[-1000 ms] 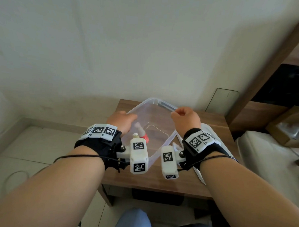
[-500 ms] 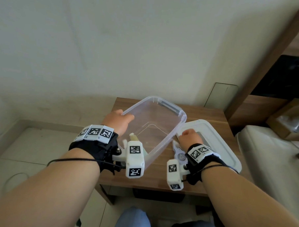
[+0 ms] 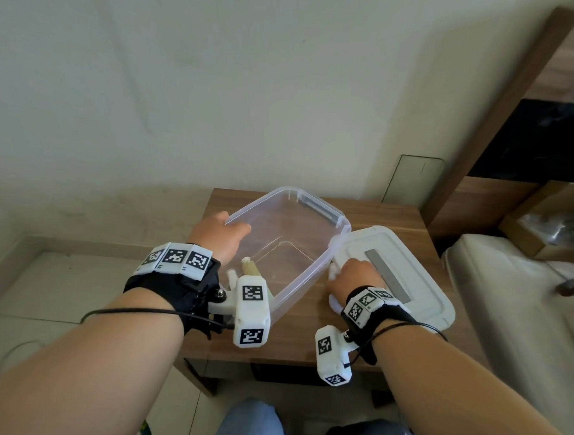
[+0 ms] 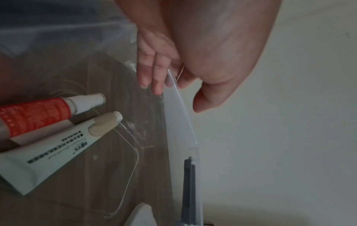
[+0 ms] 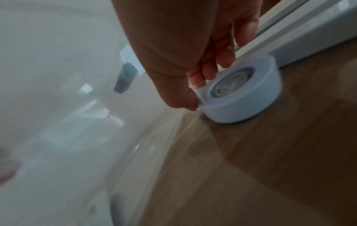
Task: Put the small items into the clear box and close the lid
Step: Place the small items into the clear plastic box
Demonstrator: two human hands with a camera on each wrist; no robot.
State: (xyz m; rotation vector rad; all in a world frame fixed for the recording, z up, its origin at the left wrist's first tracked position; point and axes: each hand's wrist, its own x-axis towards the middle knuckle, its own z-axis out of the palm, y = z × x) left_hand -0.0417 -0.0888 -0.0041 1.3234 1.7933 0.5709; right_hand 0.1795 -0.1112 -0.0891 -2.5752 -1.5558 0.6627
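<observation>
Now our left hand (image 3: 219, 235) grips the near-left rim of the box (image 3: 325, 215), fingers (image 4: 152, 76) curled inside the wall and thumb outside, as the left wrist view shows. That box stands open on the counter (image 3: 306, 346), tilted so its far side sits higher in the head view. Inside it, at the near end, lie two tubes side by side: a red tube (image 4: 34, 116) with a white cap, and a white tube (image 4: 48, 154) with a beige cap, touching along their lengths.

Our right hand (image 3: 355, 274) is down on the counter just right of the box, fingers (image 5: 226, 58) and thumb pinching a round pale-blue case (image 5: 243, 93). The case rests on the wood, close against the box wall on its left and the lid's edge on its far side. The lid (image 3: 418, 275), white with a grey strip, lies flat on the counter to the right of the box, its near-left corner beside our right hand.

Beyond the counter's right edge sits a bed (image 3: 519, 293). A wall (image 3: 219, 83) rises behind the counter.
</observation>
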